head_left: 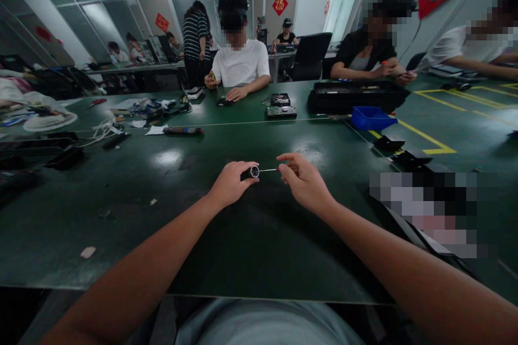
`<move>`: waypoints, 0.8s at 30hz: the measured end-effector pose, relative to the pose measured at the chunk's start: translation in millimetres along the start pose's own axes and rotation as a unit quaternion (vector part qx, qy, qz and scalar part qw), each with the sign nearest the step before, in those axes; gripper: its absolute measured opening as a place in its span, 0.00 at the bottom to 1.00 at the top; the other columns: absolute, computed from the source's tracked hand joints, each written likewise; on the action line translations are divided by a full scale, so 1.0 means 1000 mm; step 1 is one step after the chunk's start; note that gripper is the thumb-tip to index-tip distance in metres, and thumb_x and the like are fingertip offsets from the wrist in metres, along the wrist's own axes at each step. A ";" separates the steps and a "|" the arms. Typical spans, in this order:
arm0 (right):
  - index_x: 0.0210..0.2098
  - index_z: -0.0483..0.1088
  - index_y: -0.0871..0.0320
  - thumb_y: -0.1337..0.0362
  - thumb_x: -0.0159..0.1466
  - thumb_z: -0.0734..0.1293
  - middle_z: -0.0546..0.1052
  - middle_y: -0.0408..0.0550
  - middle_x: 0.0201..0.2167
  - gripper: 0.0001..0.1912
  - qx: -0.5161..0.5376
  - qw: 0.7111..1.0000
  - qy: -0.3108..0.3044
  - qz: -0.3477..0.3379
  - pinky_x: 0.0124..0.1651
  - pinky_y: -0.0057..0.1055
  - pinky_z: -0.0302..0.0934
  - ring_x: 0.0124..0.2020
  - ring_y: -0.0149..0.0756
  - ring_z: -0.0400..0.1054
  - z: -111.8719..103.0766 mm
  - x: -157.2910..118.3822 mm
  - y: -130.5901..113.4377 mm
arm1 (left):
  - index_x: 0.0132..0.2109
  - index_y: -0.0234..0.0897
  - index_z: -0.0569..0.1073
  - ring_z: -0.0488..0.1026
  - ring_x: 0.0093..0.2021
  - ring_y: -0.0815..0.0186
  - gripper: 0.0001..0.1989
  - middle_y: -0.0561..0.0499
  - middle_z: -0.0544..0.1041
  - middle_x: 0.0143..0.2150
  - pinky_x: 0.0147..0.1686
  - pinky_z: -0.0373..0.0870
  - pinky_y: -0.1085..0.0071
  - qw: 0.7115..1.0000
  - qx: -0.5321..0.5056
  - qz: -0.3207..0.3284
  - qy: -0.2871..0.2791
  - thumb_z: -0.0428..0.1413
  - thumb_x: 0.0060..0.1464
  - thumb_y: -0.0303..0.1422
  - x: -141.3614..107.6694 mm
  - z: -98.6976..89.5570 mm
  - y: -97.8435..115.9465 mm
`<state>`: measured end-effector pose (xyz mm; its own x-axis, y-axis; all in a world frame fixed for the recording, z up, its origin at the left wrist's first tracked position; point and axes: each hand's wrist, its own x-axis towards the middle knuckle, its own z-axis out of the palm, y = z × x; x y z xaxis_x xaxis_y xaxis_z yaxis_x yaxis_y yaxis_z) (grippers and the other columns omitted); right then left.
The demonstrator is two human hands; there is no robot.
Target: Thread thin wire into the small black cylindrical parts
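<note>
A: How would that small cylinder (253,172) handle?

B: Light and stiff, I'd judge: a hard black shell that shouldn't give under a squeeze. Its bright round end looks smooth, so fingers could slip there.

A: Where should it be held, then?

B: By the dark sides, leaving the bright end clear. That's how the left grip (233,180) has it: thumb below, fingers above, closed only as wide as the cylinder.

A: And where is it?

B: Between the two hands, over the green surface (226,248), near the middle in front of the person, its bright end showing.

A: What about the right grip (306,182)?

B: Closed around the handle of a screwdriver (268,170) — a slim tool, light and rigid, best taken by that handle. The index finger stands away from it, while the thin metal shaft points left at the cylinder.

A: Touching it?

B: Its tip reaches the bright end — whether it presses there, I can't tell.
</note>
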<state>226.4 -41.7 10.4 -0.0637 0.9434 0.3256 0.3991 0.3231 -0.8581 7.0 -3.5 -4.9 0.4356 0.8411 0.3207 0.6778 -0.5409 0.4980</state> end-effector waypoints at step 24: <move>0.33 0.69 0.54 0.50 0.62 0.67 0.72 0.44 0.27 0.14 0.277 0.943 0.107 0.153 0.36 0.36 0.69 0.28 0.34 0.68 0.001 0.022 0.028 | 0.58 0.45 0.72 0.71 0.54 0.56 0.19 0.48 0.78 0.52 0.62 0.55 0.48 0.996 0.076 0.034 -0.032 0.60 0.60 0.37 0.004 -0.010 -0.002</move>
<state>235.4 -11.7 -6.8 0.1873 0.9810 0.0508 -0.1731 0.0839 -0.9813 0.9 0.8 3.6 0.5180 0.8029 0.2950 0.7250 -0.5951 0.3467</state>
